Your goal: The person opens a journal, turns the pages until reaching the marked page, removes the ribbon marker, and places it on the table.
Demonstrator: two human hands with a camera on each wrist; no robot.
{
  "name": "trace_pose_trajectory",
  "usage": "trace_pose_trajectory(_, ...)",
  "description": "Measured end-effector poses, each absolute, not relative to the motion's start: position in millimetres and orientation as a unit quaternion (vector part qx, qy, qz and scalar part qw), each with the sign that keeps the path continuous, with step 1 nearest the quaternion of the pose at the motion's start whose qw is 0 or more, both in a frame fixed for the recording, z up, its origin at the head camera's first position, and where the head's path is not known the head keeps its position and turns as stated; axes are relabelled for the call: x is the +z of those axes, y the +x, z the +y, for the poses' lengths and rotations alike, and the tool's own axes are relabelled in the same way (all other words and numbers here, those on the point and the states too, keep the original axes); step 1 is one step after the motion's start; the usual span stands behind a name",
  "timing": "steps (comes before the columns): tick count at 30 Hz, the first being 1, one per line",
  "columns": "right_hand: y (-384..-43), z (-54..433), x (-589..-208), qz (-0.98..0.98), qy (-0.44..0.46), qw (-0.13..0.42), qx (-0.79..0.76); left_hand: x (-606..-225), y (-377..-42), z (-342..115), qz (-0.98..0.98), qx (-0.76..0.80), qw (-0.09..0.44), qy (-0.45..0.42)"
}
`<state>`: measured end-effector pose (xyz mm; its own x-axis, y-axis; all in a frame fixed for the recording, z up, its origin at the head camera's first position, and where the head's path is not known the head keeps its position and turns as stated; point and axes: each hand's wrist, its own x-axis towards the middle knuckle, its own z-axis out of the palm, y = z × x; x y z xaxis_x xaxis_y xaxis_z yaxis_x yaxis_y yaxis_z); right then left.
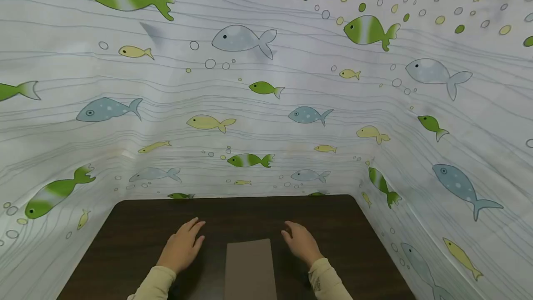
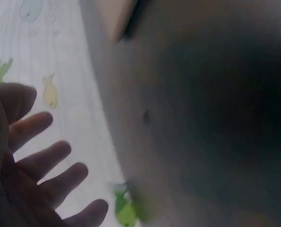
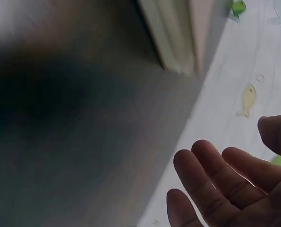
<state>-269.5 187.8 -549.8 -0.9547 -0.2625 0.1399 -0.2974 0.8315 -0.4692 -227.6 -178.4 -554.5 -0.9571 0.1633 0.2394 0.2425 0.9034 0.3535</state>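
Note:
A book (image 1: 251, 270) with a plain brown cover lies on the dark table between my two hands, its near end cut off by the bottom of the head view. Pale page edges of the book (image 3: 175, 42) show at the top of the right wrist view. To its left, my left hand (image 1: 182, 246) is held over the table with fingers relaxed and spread, apart from the book. On the other side my right hand (image 1: 301, 243) is likewise loose, its fingers slightly bent and holding nothing. Both palms face inward.
The dark wooden table (image 1: 333, 216) has rounded far corners. A white sheet (image 1: 266, 68) printed with green, yellow and blue fish hangs behind it and along both sides. Light-coloured sleeves (image 1: 156, 283) cover both wrists.

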Motion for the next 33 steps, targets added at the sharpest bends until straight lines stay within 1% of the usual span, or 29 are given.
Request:
trace_pose_trajectory(4, -259.6, 183.1, -569.4, -0.94, 0.148, -0.021, 0.306, -573.0, -217.4, -164.1, -0.966, -0.225, 0.061, -0.109)
trace_pose_trajectory(6, -253.0, 180.8, -579.2, -0.933, 0.148, -0.033, 0.326, -580.0, -212.3, -157.8, -0.963, -0.24, 0.049, -0.111)
trace_pose_trajectory(11, -235.2, 175.7, -597.7, -0.926, 0.146, -0.048, 0.346, -592.2, -200.2, -145.8, -0.956, -0.268, 0.028, -0.113)
trace_pose_trajectory(15, -225.4, 171.5, -603.1, -0.925, 0.133, -0.054, 0.353, -601.7, -192.5, -139.9, -0.955, -0.277, 0.016, -0.106)
trace_pose_trajectory(19, -212.6, 168.3, -608.9, -0.922, 0.106, -0.069, 0.367, -608.7, -187.6, -135.5, -0.958, -0.26, -0.014, -0.12)
trace_pose_trajectory(22, -204.8, 166.5, -613.2, -0.923, 0.099, -0.061, 0.366, -610.1, -187.4, -132.5, -0.958, -0.251, -0.037, -0.137)
trace_pose_trajectory(25, -203.0, 164.6, -616.5, -0.933, 0.108, -0.034, 0.342, -609.9, -189.8, -129.1, -0.959, -0.244, -0.048, -0.14)
trace_pose_trajectory(30, -206.6, 162.5, -618.0, -0.946, 0.126, -0.005, 0.297, -611.6, -191.7, -123.9, -0.966, -0.216, -0.033, -0.137)
trace_pose_trajectory(33, -205.9, 163.2, -617.8, -0.949, 0.128, -0.01, 0.288, -615.5, -190.6, -120.6, -0.97, -0.197, -0.021, -0.138)
